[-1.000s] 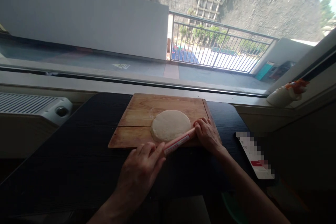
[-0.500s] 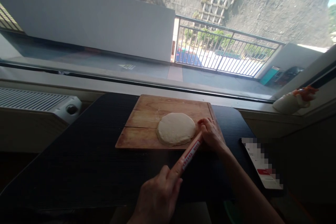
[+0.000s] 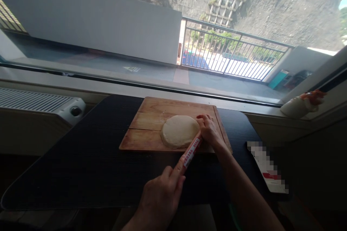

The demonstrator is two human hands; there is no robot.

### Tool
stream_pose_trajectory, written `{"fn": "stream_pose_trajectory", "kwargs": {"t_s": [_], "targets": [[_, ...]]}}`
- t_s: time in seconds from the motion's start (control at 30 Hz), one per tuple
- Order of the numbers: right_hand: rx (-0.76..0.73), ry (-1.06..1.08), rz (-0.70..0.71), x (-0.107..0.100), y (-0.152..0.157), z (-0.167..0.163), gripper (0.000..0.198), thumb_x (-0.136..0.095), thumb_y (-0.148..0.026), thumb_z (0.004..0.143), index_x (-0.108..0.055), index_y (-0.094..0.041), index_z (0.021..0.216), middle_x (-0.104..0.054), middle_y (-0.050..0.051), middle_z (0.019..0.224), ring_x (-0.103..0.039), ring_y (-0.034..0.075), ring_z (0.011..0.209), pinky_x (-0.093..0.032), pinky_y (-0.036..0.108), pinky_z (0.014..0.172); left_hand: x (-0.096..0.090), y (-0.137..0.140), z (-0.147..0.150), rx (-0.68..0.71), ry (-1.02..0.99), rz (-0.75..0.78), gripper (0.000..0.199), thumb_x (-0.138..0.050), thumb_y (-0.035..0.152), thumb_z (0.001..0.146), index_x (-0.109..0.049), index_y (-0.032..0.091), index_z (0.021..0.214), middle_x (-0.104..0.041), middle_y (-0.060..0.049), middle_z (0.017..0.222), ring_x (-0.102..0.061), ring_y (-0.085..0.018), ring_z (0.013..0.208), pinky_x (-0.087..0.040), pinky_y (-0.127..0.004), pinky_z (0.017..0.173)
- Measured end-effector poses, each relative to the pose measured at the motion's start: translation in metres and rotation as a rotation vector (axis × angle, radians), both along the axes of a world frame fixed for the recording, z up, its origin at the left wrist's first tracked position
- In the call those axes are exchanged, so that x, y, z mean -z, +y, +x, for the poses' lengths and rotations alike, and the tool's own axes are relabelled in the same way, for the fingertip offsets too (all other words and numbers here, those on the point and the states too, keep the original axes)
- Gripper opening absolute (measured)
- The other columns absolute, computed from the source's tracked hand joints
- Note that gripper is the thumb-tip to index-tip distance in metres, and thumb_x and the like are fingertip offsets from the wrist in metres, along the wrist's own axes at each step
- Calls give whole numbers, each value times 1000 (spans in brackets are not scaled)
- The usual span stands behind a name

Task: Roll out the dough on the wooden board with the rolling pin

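A round, flattened piece of pale dough lies on a wooden board. I grip a rolling pin that carries a red and white label, one hand at each end. My left hand is closed round its near end, in front of the board. Over the right part of the board, my right hand is closed round the far end, with its fingertips by the dough's right edge. The pin slants across the dough's near right edge; whether it presses on the dough I cannot tell.
The board rests on a dark table. A flat package with a blurred-out part lies at the table's right edge. Behind the table is a window sill with a figurine. A white radiator stands at the left.
Both hands and the rolling pin have shifted left. The pin's far end and my right hand have come closer to the dough and now cover part of its right edge.
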State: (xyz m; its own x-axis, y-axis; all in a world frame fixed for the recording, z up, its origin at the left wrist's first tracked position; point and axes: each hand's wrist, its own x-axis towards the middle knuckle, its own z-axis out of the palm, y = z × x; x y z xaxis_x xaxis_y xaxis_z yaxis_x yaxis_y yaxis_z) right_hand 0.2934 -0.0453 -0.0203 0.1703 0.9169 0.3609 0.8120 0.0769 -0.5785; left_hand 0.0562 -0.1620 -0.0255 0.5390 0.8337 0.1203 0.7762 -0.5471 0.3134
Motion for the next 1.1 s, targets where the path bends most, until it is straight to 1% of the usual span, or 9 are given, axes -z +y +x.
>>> {"fn": "stream_pose_trajectory", "kwargs": {"t_s": [0.1, 0.23, 0.33, 0.4, 0.5, 0.67, 0.83, 0.97, 1.1], "targets": [[-25, -28, 9, -3, -19, 5, 27, -36, -18, 85, -59, -22, 97, -58, 6, 109, -49, 20, 108, -38, 36, 97, -1, 4, -9, 52, 18, 22, 47, -33, 25, 93, -29, 29, 140, -56, -1, 86, -58, -13, 62, -45, -25, 53], [-148, -265, 25, -13, -72, 22, 22, -38, -25, 90, -59, -21, 95, -61, 6, 99, -49, 22, 107, -35, 40, 98, -13, 25, -24, 116, -43, 47, 49, -43, 22, 89, -34, 30, 136, -60, -2, 95, -59, -16, 79, -47, -29, 68], [-268, -423, -66, -22, -113, 36, 22, -46, -37, 89, -58, -22, 101, -61, 5, 97, -57, 20, 88, -44, 36, 83, -27, 46, -24, 182, -90, 78, 44, -53, 23, 84, -46, 29, 127, -61, -2, 106, -56, -19, 94, -44, -35, 81], [-281, -440, -129, -25, -141, 47, 29, -50, -42, 87, -56, -25, 110, -60, 5, 98, -59, 18, 77, -47, 30, 68, -34, 61, -17, 215, -131, 99, 42, -56, 25, 83, -49, 29, 124, -61, -1, 112, -54, -20, 102, -41, -38, 89], [-193, -355, -225, -23, -182, 60, 35, -48, -41, 88, -51, -30, 121, -62, 3, 96, -61, 14, 65, -47, 24, 53, -38, 88, -7, 173, -200, 152, 44, -53, 35, 85, -47, 26, 128, -54, -4, 126, -46, -21, 117, -34, -39, 101], [62, -233, -285, -28, -233, 67, 41, -48, -46, 85, -51, -40, 126, -66, 3, 105, -67, 20, 78, -55, 27, 59, -22, 140, 1, -75, -159, 198, 49, -34, 44, 91, -43, 18, 132, -43, -9, 139, -34, -23, 131, -23, -43, 109], [87, -156, -388, -56, -246, 61, 38, -47, -54, 80, -55, -51, 116, -70, 0, 98, -69, 25, 78, -58, 31, 56, -3, 153, 5, -75, -31, 188, 52, -27, 46, 92, -41, 20, 135, -38, -7, 144, -27, -22, 135, -16, -46, 111], [130, -172, -366, -66, -235, 52, 35, -42, -62, 76, -59, -56, 107, -70, 1, 87, -68, 28, 71, -57, 34, 51, -1, 149, 5, -66, -13, 198, 53, -26, 47, 92, -39, 21, 136, -36, -5, 145, -25, -22, 136, -15, -45, 111], [160, -194, -357, -73, -228, 47, 39, -38, -64, 76, -61, -53, 105, -70, 3, 83, -68, 29, 68, -58, 37, 52, -2, 149, 5, -69, -9, 192, 54, -25, 48, 92, -39, 20, 136, -36, -5, 145, -24, -22, 136, -14, -46, 111]]}}
